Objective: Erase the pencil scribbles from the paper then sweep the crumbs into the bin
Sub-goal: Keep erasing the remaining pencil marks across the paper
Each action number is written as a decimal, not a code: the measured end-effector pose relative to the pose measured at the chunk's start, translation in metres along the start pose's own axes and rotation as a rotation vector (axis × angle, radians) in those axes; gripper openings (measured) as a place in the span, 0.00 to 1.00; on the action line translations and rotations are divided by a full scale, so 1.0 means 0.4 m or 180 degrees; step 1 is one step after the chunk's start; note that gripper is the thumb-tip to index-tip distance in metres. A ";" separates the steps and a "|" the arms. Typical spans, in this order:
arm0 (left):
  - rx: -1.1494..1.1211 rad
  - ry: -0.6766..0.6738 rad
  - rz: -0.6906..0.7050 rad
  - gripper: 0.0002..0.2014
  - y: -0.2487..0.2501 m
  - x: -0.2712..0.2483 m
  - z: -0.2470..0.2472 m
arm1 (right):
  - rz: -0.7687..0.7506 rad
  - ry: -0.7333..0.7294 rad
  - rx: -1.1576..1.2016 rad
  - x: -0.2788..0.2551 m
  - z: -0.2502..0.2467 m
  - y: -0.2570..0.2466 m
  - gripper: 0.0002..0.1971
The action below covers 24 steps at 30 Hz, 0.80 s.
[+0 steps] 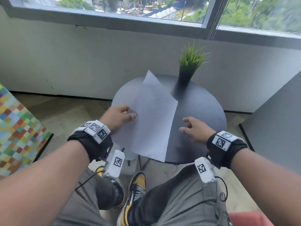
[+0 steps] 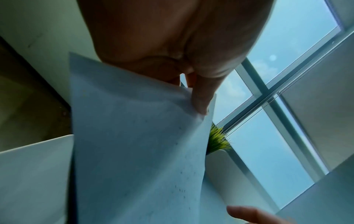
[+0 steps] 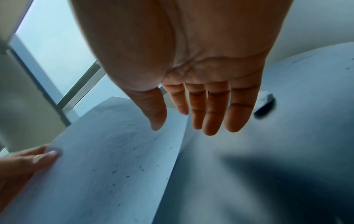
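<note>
A white sheet of paper [image 1: 154,115] lies across the left half of a round dark table [image 1: 198,111] and juts past its front edge. Dark eraser crumbs [image 3: 124,172] are scattered over it, and show through the paper's underside [image 2: 182,189] in the left wrist view. My left hand [image 1: 130,114] pinches the sheet's left edge, thumb [image 3: 47,154] on top and fingers [image 2: 201,103] beneath, so that side bends upward. My right hand [image 1: 185,126] hovers open just right of the paper, its fingers [image 3: 210,118] straight and holding nothing. A small dark-and-white block, perhaps the eraser [image 3: 266,104], rests on the table beyond them.
A potted grass plant [image 1: 187,69] stands at the table's far side. A white bin [image 2: 34,174] sits on the floor below the table's left front edge [image 1: 128,162]. My knees and yellow shoes are under the near edge. A grey wall stands to the right.
</note>
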<state>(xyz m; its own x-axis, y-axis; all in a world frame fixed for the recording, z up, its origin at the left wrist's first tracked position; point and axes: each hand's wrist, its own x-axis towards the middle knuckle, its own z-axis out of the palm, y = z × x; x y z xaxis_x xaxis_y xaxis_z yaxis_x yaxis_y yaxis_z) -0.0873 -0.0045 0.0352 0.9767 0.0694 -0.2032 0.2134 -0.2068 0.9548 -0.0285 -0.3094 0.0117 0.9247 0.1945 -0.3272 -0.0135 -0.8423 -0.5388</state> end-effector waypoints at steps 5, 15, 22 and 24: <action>-0.0765 -0.0198 0.0453 0.02 0.084 -0.010 0.030 | 0.0314 0.0064 0.1330 0.022 -0.072 -0.021 0.34; -0.0938 -0.0072 0.0652 0.05 0.122 0.006 -0.001 | -0.0185 0.0058 0.2757 0.024 -0.135 -0.095 0.11; -0.0959 0.0574 0.0441 0.04 0.070 0.026 -0.005 | -0.1270 0.0853 0.2531 0.010 -0.154 -0.150 0.04; -0.1047 0.0614 0.0410 0.03 0.060 0.025 0.005 | -0.1473 0.0922 0.2425 0.005 -0.158 -0.154 0.06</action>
<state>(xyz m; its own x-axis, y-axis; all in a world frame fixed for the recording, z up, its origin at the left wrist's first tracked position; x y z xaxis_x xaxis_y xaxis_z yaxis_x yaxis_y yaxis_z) -0.0725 -0.0107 0.0555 0.9658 0.2517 -0.0627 0.0397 0.0954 0.9946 -0.0019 -0.2888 0.0932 0.9578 0.2088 0.1976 0.2286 -0.1361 -0.9640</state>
